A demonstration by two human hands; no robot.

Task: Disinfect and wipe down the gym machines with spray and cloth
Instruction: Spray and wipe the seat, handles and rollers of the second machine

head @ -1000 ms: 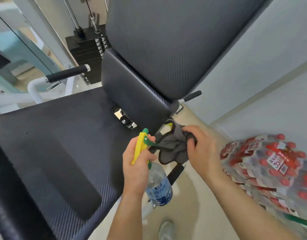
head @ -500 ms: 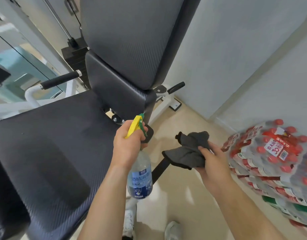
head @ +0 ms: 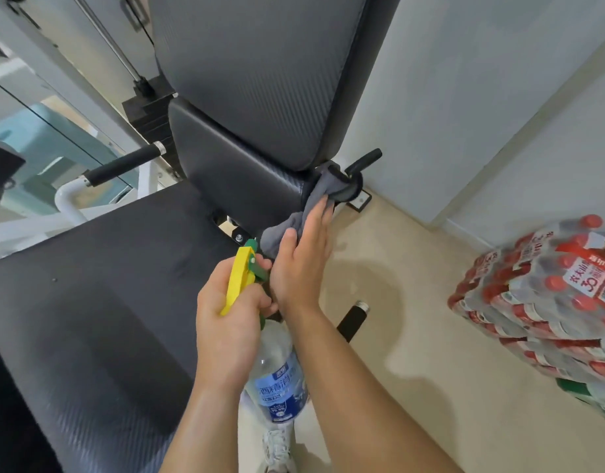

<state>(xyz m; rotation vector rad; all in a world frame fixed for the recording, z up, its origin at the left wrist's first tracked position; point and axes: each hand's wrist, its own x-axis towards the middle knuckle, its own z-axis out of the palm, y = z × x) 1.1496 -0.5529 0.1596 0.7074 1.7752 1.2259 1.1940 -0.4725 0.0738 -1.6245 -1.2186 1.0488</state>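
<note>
The right hand (head: 301, 261) lies flat, fingers straight and together, pressing the grey cloth (head: 316, 194) against the right-hand edge of the lower back pad (head: 233, 165), near the pad's lower right corner where it meets the seat pad (head: 106, 319). A flat palm spreads pressure over that narrow side face, which suits a wiping stroke along the edge, and I judge this to be the step in hand. The cloth trails from under the thumb up toward a round black fitting below the right handle (head: 366, 158). The left hand (head: 226, 329) is curled round the neck of the spray bottle (head: 277, 380), holding it upright just off the seat pad's right edge, over the floor (head: 413, 302). Its yellow trigger head (head: 238, 281) is just beside the right wrist, probably kept close for the next spray yet out of the cloth's path. The nozzle sits behind the right hand, so where it aims is unclear, and whether a finger rests on the trigger cannot be told. The palm hides how much cloth is bunched beneath it and whether the thumb pinches it. Whether the pads are wet cannot be made out. The machine's frame under the seat is hidden, and the packs of bottled water (head: 550, 291) by the wall are cut off at the right.
</note>
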